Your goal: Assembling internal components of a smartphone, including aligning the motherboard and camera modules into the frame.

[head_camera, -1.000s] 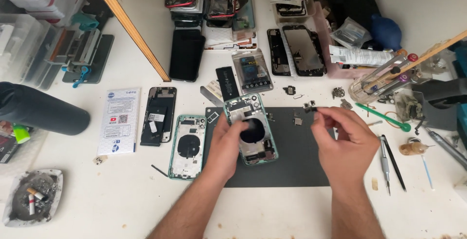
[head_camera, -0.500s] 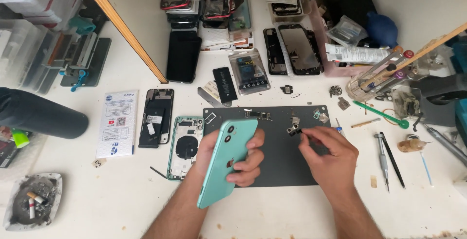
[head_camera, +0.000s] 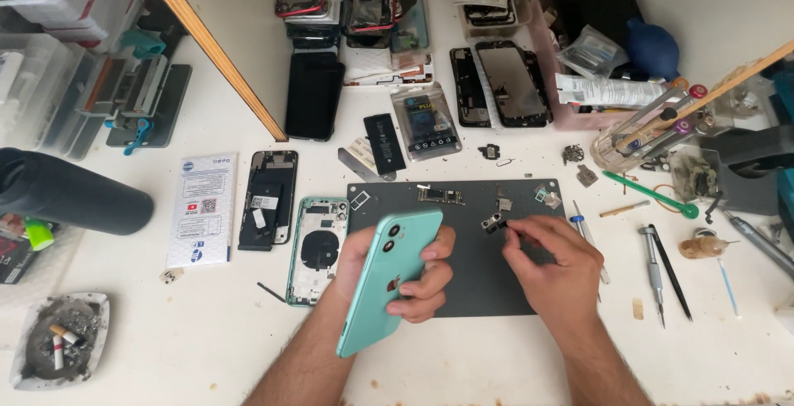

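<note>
My left hand grips a mint-green phone housing, its back turned up toward me and tilted over the near edge of a dark work mat. My right hand rests on the mat, with thumb and forefinger pinched on a small dark camera part. Other small parts lie on the mat: a narrow circuit board, a small bracket and a little square piece.
A second green rear housing and a black one lie left of the mat. Tweezers and a screwdriver lie to the right. Phones, screens and a battery crowd the back. An ashtray sits near left.
My left hand has lifted the green housing off the mat and flipped it back side up. My right hand has come down to the small part on the mat.
</note>
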